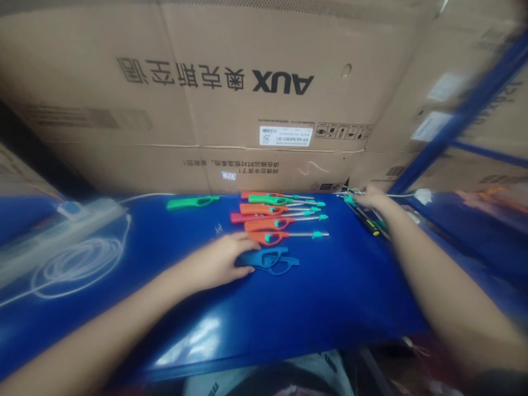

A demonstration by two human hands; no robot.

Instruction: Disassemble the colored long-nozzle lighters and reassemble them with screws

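My left hand (pixel 225 261) is closed around one end of a blue plastic lighter casing (pixel 264 257), its thumb on the near side; the casing appears to be in two halves with open loops. Just beyond it lie several long-nosed lighters, among them an orange lighter (pixel 270 237) and a green lighter (pixel 266 199), their metal tubes pointing right with teal tips. My right hand (pixel 376 199) reaches to the back right, over a cluster of thin rods and small parts. Blur hides what its fingers do. Beside it rests a black-and-yellow tool handle (pixel 369 224).
A green lighter casing (pixel 193 203) lies apart at the back left. On the left are a white power strip (pixel 82 225) and a coiled white cable (pixel 82 264). A large cardboard box (pixel 198 110) walls off the blue table (pixel 322 308); a blue metal post (pixel 449 121) slants at right.
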